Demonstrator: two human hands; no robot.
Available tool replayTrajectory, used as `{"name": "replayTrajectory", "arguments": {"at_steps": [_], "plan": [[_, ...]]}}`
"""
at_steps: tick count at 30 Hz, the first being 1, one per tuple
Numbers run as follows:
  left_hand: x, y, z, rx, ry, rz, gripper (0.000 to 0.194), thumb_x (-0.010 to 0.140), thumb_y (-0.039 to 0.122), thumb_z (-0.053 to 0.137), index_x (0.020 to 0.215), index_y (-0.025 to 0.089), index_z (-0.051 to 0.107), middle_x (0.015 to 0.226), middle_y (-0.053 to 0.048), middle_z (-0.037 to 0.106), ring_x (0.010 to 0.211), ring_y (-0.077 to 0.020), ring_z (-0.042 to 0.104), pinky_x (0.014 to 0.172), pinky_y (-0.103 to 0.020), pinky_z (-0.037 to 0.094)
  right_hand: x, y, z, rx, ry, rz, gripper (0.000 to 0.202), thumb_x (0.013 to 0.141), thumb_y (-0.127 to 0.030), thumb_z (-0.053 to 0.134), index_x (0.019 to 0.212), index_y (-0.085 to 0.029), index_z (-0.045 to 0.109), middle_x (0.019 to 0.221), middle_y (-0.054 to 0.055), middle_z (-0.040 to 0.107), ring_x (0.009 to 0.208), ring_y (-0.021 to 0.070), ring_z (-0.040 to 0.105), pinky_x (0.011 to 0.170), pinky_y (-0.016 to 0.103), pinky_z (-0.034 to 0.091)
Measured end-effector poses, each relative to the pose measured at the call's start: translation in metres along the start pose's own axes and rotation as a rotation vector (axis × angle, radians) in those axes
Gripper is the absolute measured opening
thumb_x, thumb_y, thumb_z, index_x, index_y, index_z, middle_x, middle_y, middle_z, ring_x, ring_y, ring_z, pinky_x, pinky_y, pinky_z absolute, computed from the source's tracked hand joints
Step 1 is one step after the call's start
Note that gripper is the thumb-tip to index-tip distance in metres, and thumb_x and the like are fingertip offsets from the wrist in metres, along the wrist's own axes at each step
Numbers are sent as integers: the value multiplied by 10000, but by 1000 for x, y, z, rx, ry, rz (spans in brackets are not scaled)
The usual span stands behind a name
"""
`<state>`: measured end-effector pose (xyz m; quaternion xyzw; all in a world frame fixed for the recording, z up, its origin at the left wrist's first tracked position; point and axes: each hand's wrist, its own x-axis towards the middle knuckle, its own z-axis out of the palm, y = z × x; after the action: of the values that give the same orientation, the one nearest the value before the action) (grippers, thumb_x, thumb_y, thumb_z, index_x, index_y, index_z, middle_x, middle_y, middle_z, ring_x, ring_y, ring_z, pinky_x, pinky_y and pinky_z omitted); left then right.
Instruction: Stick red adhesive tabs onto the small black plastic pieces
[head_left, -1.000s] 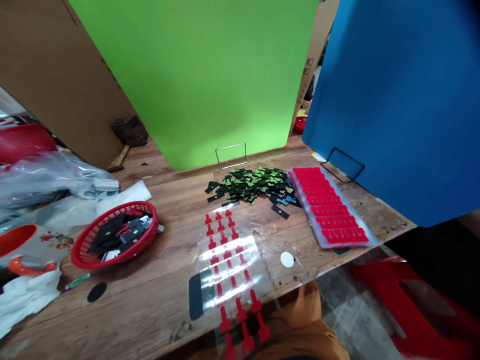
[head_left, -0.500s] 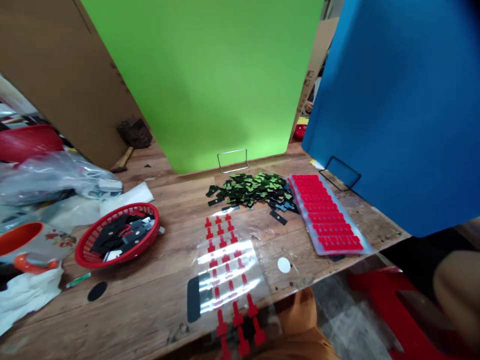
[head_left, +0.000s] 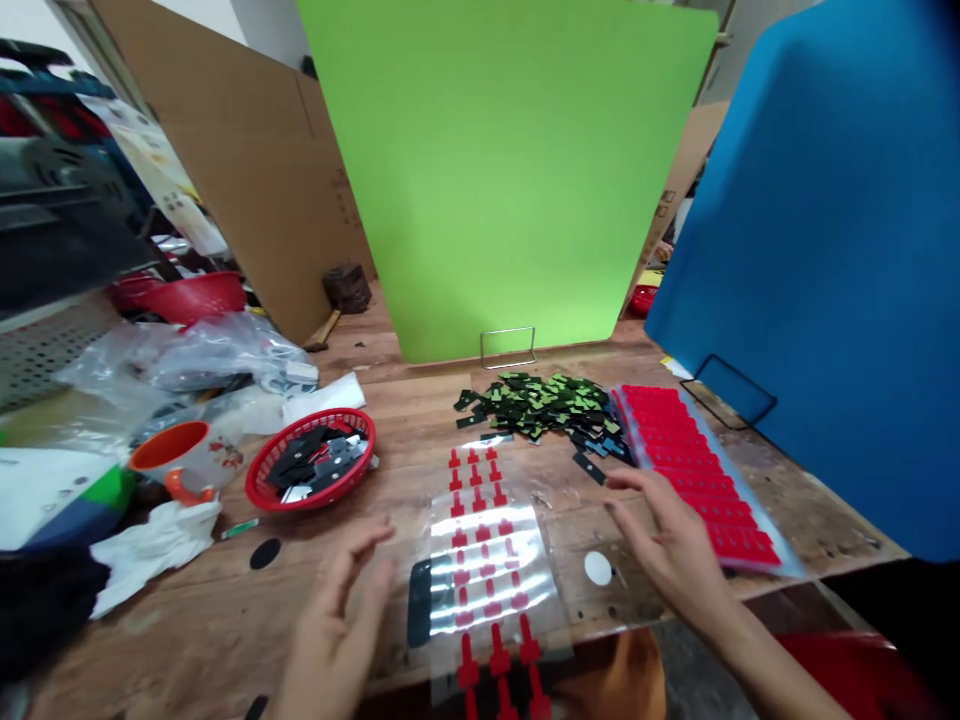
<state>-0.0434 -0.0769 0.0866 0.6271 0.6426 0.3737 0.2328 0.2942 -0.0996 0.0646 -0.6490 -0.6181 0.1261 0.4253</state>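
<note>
My left hand [head_left: 337,610], blurred at the lower left of centre, is partly open, thumb and fingers apart, with nothing visible in its grasp. My right hand [head_left: 667,535], right of centre, also has its thumb and fingers spread, and I see nothing in it; its fingertips are near a dark strip [head_left: 588,466], though I cannot tell if they touch.

Between my 2 hands, at the lower centre of the frame, the clear sheet [head_left: 546,590] lies over the table's edge, bearing red T-shaped pieces [head_left: 500,655] in rows of 3. A black rectangle [head_left: 418,605] shows along its left side.

Above it, at the centre, is a heap of dark pieces [head_left: 544,405]; the red stack [head_left: 694,465] sits to its right, partly behind my right hand. A red basket [head_left: 315,500] is left of centre.
</note>
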Motion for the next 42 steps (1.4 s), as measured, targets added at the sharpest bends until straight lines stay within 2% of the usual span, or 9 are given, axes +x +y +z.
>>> {"name": "replayTrajectory", "arguments": {"at_steps": [3, 6, 10, 17, 26, 30, 35, 39, 42], "plan": [[-7, -25, 32, 26, -125, 79, 372, 731, 540, 560, 944, 248, 648, 1083, -72, 608, 1048, -283, 564, 897, -418, 463, 6, 31, 25, -99, -97, 91, 181, 838, -227, 460, 958, -179, 588, 947, 85, 609, 881, 209, 579, 776, 314, 472], [-16, -48, 47, 50, -133, 88, 355, 735, 512, 559, 960, 253, 646, 1092, -79, 598, 1045, -287, 563, 905, -432, 455, 13, 53, 45, -241, -132, 179, 220, 813, -147, 447, 957, -164, 612, 936, 82, 606, 871, 198, 574, 794, 297, 455], [-14, -61, 44, 32, -84, 43, 351, 728, 505, 571, 953, 243, 633, 1068, -71, 605, 1019, -280, 570, 918, -437, 443, 25, 62, 61, -400, -155, 209, 289, 804, -128, 466, 1051, -142, 615, 968, 109, 600, 958, 218, 557, 852, 296, 419], [-8, -60, 24, -16, 14, -49, 303, 758, 447, 564, 917, 201, 641, 1020, -83, 617, 1003, -259, 573, 922, -409, 436, 33, 85, 73, -550, -291, 262, 245, 808, -190, 476, 955, -128, 662, 907, 134, 624, 830, 219, 600, 757, 283, 423], [-11, -71, 33, -220, -40, -239, 338, 746, 442, 599, 942, 169, 629, 994, -92, 643, 972, -248, 592, 908, -380, 436, 38, 96, 70, -459, -346, 369, 110, 705, -237, 535, 797, -185, 567, 795, 54, 623, 713, 190, 596, 613, 254, 394], [-8, -69, 36, -251, -88, -280, 370, 722, 479, 612, 933, 175, 627, 990, -84, 648, 978, -253, 582, 919, -376, 418, 38, 84, 70, -289, -292, 389, 76, 714, -197, 512, 781, -198, 547, 681, 10, 614, 651, 173, 579, 601, 250, 393], [-8, -41, 42, -362, -178, -391, 386, 698, 503, 635, 884, 165, 640, 906, -67, 663, 918, -240, 589, 846, -315, 444, 19, 34, 78, 77, -102, 230, 153, 784, -202, 487, 900, -184, 585, 811, 37, 635, 734, 180, 587, 663, 272, 442], [-7, -6, 61, -600, -398, -535, 415, 749, 498, 602, 953, 141, 656, 870, -82, 678, 855, -211, 615, 809, -294, 464, -3, -9, 87, 207, -32, -89, 146, 839, -144, 459, 883, -189, 591, 854, 58, 617, 816, 190, 568, 727, 314, 449], [-3, 12, 79, -852, -494, -646, 465, 760, 472, 612, 1082, 137, 621, 937, -109, 677, 829, -188, 631, 790, -298, 486, -18, -26, 91, 255, -95, -316, 227, 836, -68, 455, 958, -203, 590, 911, 65, 612, 857, 188, 558, 758, 333, 452]]}}
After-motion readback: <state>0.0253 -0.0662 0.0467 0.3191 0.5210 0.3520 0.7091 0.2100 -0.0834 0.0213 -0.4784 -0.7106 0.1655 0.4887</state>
